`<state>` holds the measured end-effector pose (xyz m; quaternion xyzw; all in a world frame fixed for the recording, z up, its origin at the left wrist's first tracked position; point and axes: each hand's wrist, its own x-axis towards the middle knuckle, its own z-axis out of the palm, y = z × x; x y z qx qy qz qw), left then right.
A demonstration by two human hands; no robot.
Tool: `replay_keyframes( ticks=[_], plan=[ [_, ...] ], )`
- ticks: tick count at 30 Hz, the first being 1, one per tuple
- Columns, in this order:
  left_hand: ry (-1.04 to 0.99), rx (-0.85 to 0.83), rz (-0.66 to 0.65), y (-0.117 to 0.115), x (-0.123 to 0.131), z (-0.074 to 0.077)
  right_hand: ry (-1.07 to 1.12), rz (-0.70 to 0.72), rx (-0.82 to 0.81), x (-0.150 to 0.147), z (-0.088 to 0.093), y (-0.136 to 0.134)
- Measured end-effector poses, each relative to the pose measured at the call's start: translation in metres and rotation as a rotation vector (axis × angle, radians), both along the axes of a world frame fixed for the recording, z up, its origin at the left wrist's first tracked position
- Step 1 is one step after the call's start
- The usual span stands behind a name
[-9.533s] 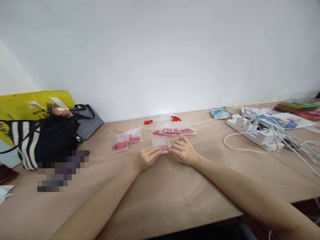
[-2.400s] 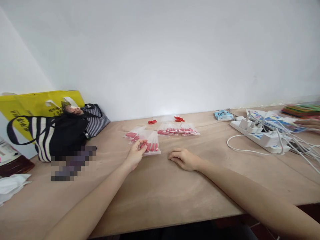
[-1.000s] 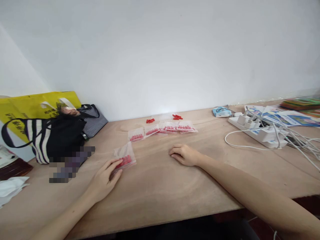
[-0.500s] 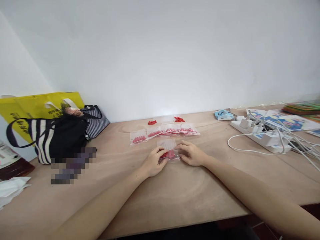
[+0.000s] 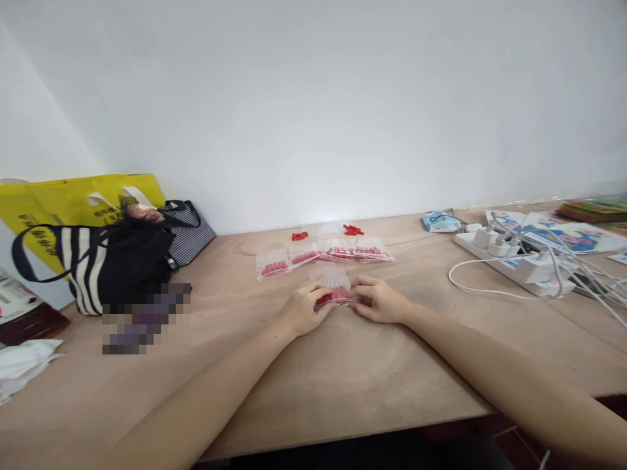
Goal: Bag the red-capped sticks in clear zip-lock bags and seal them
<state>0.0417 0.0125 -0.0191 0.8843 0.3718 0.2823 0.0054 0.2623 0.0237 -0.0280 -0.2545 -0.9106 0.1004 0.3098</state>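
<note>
Between my hands, on the wooden table (image 5: 294, 378), lies a clear plastic bag (image 5: 329, 277) with several red sticks in its near end. My left hand (image 5: 309, 307) pinches the bag's left near corner, thumb and fingers closed on it. On the other side my right hand (image 5: 378, 299) grips the right near corner in the same way. Just beyond are several filled bags, one (image 5: 273, 264) apart at the left and others overlapping in a row (image 5: 343, 250). Behind them rest two small heaps of loose red pieces, a left heap (image 5: 300, 235) and a right heap (image 5: 353, 230).
On the left stand a yellow bag (image 5: 63, 202), a black-and-white striped bag (image 5: 127, 267) and a white tissue (image 5: 27, 365). To the right are a white power strip (image 5: 514, 264) with tangled cables, a blue mask (image 5: 439, 222) and printed sheets (image 5: 573, 236). A wall rises behind.
My right fingers have come down onto the bag's near right corner and closed on it. The bag's near edge looks slightly lifted and folded. The whole view has shifted a little.
</note>
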Motion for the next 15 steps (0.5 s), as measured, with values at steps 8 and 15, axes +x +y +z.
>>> replay_keyframes(
  ticks=[8, 15],
  plan=[
    [0.002, -0.019, -0.17, -0.006, -0.026, 0.009, -0.079, -0.029, 0.237, 0.004, -0.002, 0.003],
    [0.04, 0.064, -0.199, 0.001, -0.025, 0.0, -0.263, -0.078, 0.548, 0.001, 0.001, 0.006]
  ],
)
